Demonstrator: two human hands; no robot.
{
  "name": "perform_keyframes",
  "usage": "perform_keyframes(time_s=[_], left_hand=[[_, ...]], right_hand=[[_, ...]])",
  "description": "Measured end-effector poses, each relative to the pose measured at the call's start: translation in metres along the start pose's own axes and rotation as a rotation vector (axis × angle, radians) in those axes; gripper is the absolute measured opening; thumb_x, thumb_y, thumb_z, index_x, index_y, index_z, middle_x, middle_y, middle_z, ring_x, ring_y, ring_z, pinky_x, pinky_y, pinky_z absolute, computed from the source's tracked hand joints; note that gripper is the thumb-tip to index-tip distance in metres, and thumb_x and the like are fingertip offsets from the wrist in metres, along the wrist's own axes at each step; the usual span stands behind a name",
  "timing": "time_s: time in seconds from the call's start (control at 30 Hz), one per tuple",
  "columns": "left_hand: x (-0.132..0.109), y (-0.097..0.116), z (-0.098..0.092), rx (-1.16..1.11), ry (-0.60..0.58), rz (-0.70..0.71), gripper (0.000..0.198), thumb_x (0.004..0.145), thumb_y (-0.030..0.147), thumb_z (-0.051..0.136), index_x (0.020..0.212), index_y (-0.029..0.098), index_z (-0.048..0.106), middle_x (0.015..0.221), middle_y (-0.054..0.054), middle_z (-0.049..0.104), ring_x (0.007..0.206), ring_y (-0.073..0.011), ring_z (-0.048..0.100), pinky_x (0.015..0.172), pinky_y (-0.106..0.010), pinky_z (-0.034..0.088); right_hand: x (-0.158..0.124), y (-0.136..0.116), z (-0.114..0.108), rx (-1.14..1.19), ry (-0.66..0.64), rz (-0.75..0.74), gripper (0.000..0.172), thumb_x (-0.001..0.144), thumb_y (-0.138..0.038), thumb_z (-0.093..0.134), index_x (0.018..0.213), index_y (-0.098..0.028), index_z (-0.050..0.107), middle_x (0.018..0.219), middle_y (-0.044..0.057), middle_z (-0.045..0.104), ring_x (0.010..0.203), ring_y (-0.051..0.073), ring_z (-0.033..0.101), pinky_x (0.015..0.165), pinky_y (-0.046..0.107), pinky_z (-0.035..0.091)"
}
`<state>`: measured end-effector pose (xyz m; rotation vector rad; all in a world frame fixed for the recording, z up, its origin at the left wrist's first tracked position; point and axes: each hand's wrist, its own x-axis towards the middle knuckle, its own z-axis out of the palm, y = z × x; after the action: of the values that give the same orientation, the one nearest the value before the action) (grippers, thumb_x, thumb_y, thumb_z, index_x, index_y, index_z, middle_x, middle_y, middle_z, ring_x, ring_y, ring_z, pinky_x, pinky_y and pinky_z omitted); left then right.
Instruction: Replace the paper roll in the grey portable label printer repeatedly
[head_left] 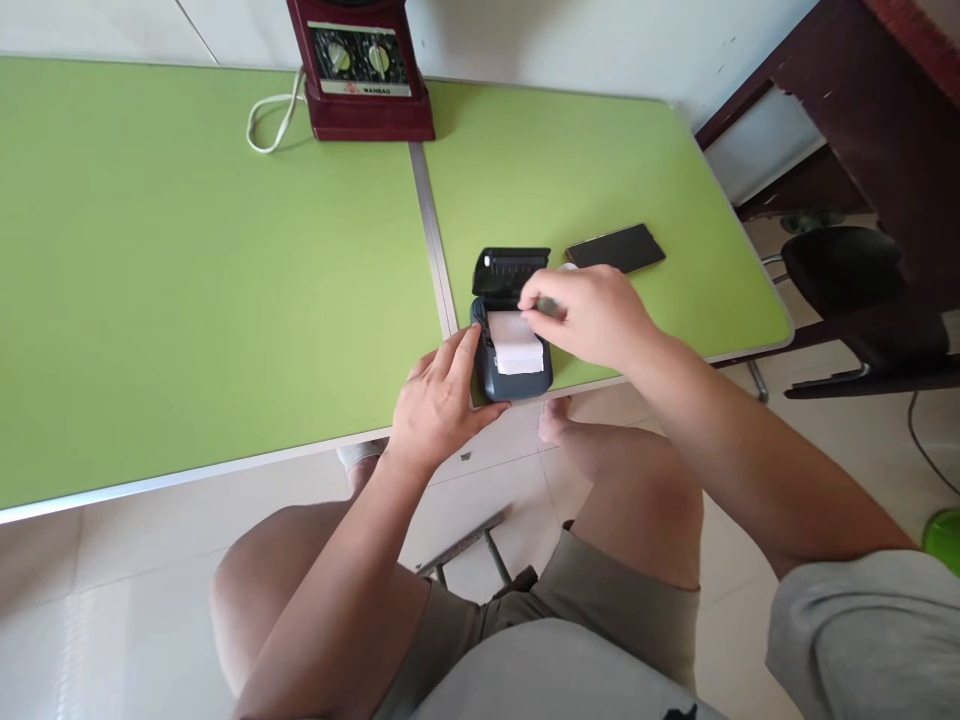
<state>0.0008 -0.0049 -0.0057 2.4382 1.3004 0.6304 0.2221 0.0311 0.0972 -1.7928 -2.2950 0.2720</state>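
Observation:
A small dark portable receipt printer (513, 386) lies near the table's front edge with its black lid (511, 272) flipped up. White paper (517, 345) shows in its bay, a loose end lying toward the front. My left hand (439, 400) grips the printer's left side, fingers along the side and thumb at the front edge. Over the bay's right side is my right hand (596, 312), its fingers closed in a pinch around something small and partly hidden. A greenish bit shows between the fingers and a whitish bit behind the knuckles; I cannot tell what it is.
A black phone (619, 248) lies behind my right hand on the green table (225, 270). At the back stands a dark red appliance (367, 80) with two knobs and a white cord (274, 122). A metal seam (431, 215) crosses the tabletop. A black chair (844, 270) stands to the right.

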Motion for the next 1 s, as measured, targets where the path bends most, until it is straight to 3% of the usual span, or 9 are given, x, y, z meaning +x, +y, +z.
perform_keyframes(time_s=[0.17, 0.33, 0.43, 0.5, 0.53, 0.6, 0.7, 0.83, 1.0], left_hand=[[0.0, 0.0, 0.0, 0.0, -0.005, -0.013, 0.099, 0.083, 0.052, 0.083, 0.162, 0.015, 0.035, 0.156, -0.021, 0.059, 0.135, -0.036, 0.066, 0.11, -0.046, 0.057], [-0.001, -0.001, -0.001, -0.022, -0.007, 0.005, 0.101, 0.084, 0.052, 0.083, 0.164, 0.018, 0.031, 0.157, -0.019, 0.058, 0.137, -0.0359, 0.065, 0.112, -0.049, 0.057], [-0.001, 0.0, -0.001, -0.012, 0.001, 0.012, 0.101, 0.083, 0.051, 0.083, 0.163, 0.016, 0.032, 0.156, -0.02, 0.059, 0.136, -0.0358, 0.065, 0.112, -0.048, 0.057], [-0.001, 0.0, -0.001, -0.006, -0.003, 0.015, 0.1, 0.083, 0.05, 0.084, 0.162, 0.014, 0.034, 0.155, -0.022, 0.059, 0.136, -0.036, 0.065, 0.112, -0.047, 0.057], [0.0, 0.0, -0.001, -0.007, -0.007, 0.014, 0.1, 0.083, 0.05, 0.084, 0.162, 0.014, 0.034, 0.155, -0.022, 0.059, 0.136, -0.0361, 0.065, 0.112, -0.047, 0.057], [0.0, 0.0, -0.002, -0.014, -0.017, 0.006, 0.101, 0.082, 0.048, 0.085, 0.162, 0.015, 0.034, 0.156, -0.021, 0.058, 0.137, -0.0365, 0.064, 0.113, -0.048, 0.056], [0.001, 0.0, -0.004, -0.021, -0.032, -0.018, 0.102, 0.081, 0.047, 0.086, 0.163, 0.019, 0.032, 0.156, -0.019, 0.059, 0.137, -0.0372, 0.064, 0.112, -0.05, 0.057], [0.002, 0.0, -0.005, -0.016, -0.05, -0.034, 0.101, 0.082, 0.053, 0.084, 0.163, 0.021, 0.033, 0.156, -0.018, 0.059, 0.135, -0.0371, 0.065, 0.111, -0.049, 0.057], [0.001, 0.0, -0.001, 0.013, -0.023, -0.066, 0.104, 0.079, 0.057, 0.086, 0.161, 0.018, 0.035, 0.155, -0.019, 0.059, 0.134, -0.0376, 0.066, 0.108, -0.048, 0.059]], right_hand=[[0.022, -0.012, 0.011, -0.235, -0.272, -0.095, 0.03, 0.086, -0.018, 0.067, 0.111, -0.031, 0.074, 0.098, 0.004, 0.081, 0.074, 0.023, 0.065, 0.062, 0.033, 0.025], [0.037, -0.016, 0.006, -0.241, -0.374, -0.051, 0.032, 0.079, -0.018, 0.075, 0.109, -0.029, 0.073, 0.084, 0.006, 0.076, 0.069, 0.024, 0.064, 0.062, 0.033, 0.03], [0.026, -0.004, -0.008, 0.003, -0.318, -0.032, 0.038, 0.074, -0.021, 0.077, 0.111, -0.029, 0.072, 0.092, 0.003, 0.077, 0.073, 0.021, 0.063, 0.066, 0.032, 0.036], [0.009, 0.011, -0.016, 0.332, -0.215, 0.018, 0.044, 0.073, -0.034, 0.075, 0.117, -0.03, 0.069, 0.106, 0.003, 0.076, 0.073, 0.018, 0.06, 0.066, 0.032, 0.04], [-0.001, 0.02, -0.017, 0.533, -0.104, 0.085, 0.048, 0.072, -0.042, 0.074, 0.118, -0.03, 0.066, 0.109, 0.004, 0.074, 0.069, 0.016, 0.056, 0.061, 0.031, 0.038], [-0.021, 0.038, -0.011, 0.894, 0.16, 0.244, 0.048, 0.07, -0.055, 0.066, 0.111, -0.03, 0.061, 0.103, 0.005, 0.068, 0.061, 0.014, 0.045, 0.052, 0.031, 0.03], [-0.04, 0.06, 0.015, 1.037, 0.333, 0.407, 0.049, 0.07, -0.07, 0.049, 0.099, -0.031, 0.051, 0.084, 0.001, 0.054, 0.053, 0.013, 0.033, 0.05, 0.032, 0.027], [-0.049, 0.078, 0.042, 0.925, 0.465, 0.595, 0.042, 0.066, -0.054, 0.072, 0.082, -0.029, 0.043, 0.068, -0.003, 0.047, 0.056, 0.015, 0.04, 0.052, 0.032, 0.032], [-0.057, 0.085, 0.04, 0.544, 0.264, 0.541, 0.035, 0.077, -0.046, 0.07, 0.068, -0.027, 0.043, 0.059, -0.004, 0.046, 0.059, 0.015, 0.045, 0.06, 0.034, 0.038]])
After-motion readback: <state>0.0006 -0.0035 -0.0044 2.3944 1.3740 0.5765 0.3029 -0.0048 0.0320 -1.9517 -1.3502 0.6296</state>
